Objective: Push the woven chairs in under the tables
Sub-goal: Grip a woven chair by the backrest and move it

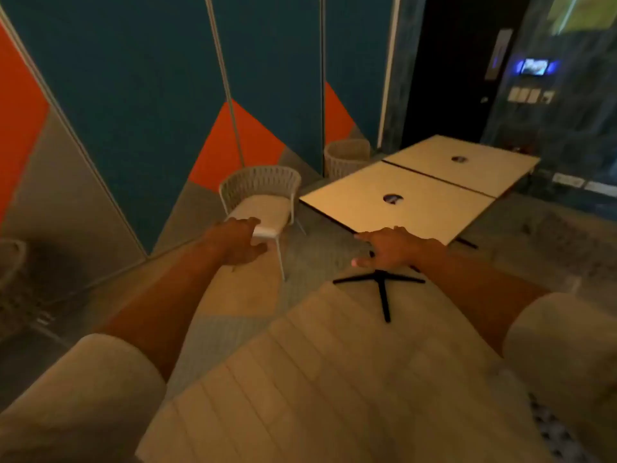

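Arms [173, 295] outstretched, left hand [242, 243] near chair [263, 198]

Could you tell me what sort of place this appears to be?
Probably a café or an office break area. Two square tables stand pushed together, woven chairs with seat cushions stand beside them, and a teal-and-orange panelled partition wall runs along one side.

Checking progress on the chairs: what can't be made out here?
Head view:
Far chair: seat and legs hidden behind the tables.
Left hand: blurred; whether it touches the near chair is unclear.
Chair at left: cut off by the frame edge, dark.
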